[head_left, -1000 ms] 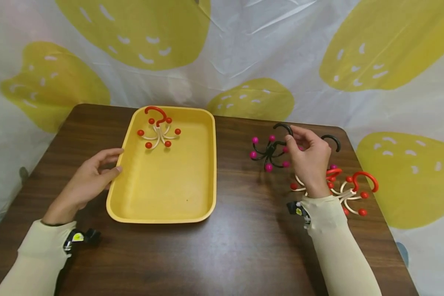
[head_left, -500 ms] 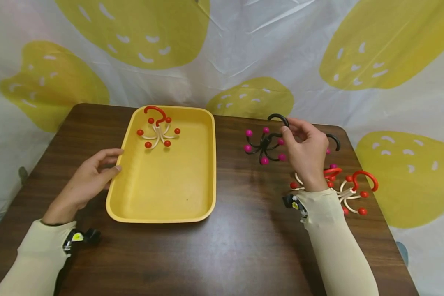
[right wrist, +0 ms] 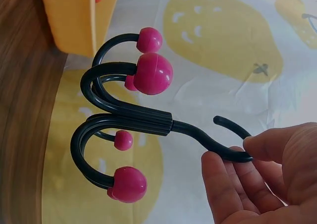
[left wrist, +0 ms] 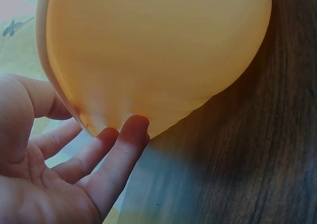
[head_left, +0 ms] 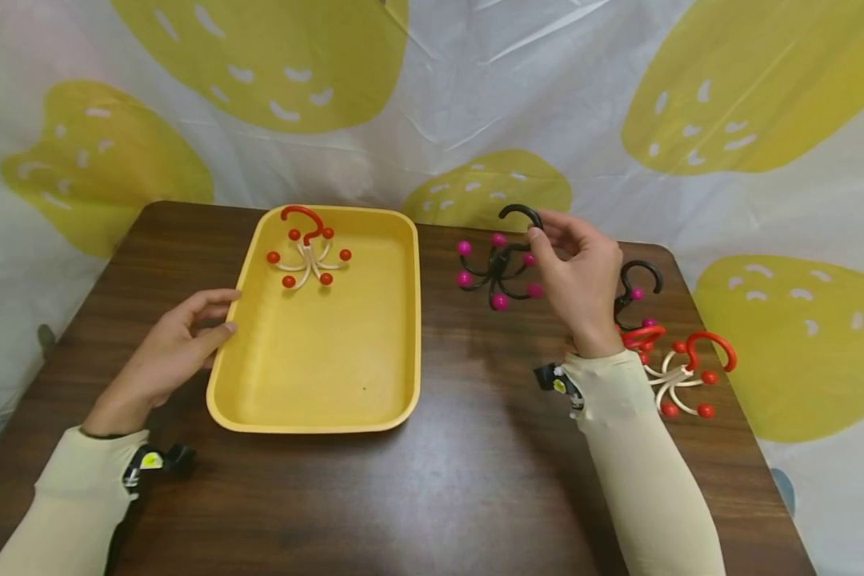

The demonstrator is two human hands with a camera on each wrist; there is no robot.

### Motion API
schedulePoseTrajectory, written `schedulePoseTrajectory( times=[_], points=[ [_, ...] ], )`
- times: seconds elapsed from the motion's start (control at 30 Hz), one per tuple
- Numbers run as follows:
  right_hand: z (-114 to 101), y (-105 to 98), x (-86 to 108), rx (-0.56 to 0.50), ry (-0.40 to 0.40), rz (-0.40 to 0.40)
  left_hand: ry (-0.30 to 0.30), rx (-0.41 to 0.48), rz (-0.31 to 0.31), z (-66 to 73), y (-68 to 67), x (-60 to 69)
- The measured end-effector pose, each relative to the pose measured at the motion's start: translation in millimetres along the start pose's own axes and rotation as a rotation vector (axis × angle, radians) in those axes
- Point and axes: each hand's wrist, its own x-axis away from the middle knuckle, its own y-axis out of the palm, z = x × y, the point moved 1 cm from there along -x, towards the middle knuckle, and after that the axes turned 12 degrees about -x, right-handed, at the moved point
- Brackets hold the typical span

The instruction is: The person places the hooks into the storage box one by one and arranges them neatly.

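My right hand [head_left: 579,280] pinches the curved hook of a black multi-arm hanger [right wrist: 148,120], whose curled arms end in pink balls. It holds the hanger above the table, right of the yellow tray [head_left: 317,428]. In the right wrist view, thumb and fingers meet on the hook's bend. My left hand [head_left: 176,348] touches the tray's left side, its fingers lying loosely against the outer wall in the left wrist view. Inside the tray, at its far left, stands a white hanger [head_left: 308,260] with a red hook and red balls.
On the table's right side lie another white hanger [head_left: 680,374] with red hook and balls, a red hook [head_left: 644,336] beside it, and a black hanger [head_left: 625,300] partly behind my right wrist. A fruit-print sheet [head_left: 374,172] hangs behind the brown table [head_left: 461,496].
My right hand has moved left and slightly away from me with the black hanger, uncovering more of the other black hanger. My left hand and the tray stay where they were.
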Motion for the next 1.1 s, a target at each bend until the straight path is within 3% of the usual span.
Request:
schedulePoseTrajectory(
  times=[0.83, 1.1],
  points=[
    [-21.8, 48.1, -27.9, -0.127, -0.069, -0.059, 0.03, 0.014, -0.008, -0.8, 0.0, 2.2],
    [-28.4, 63.7, -36.1, -0.149, -0.026, -0.099, 0.022, 0.015, -0.009, 2.1, 0.3, 1.4]
  ],
)
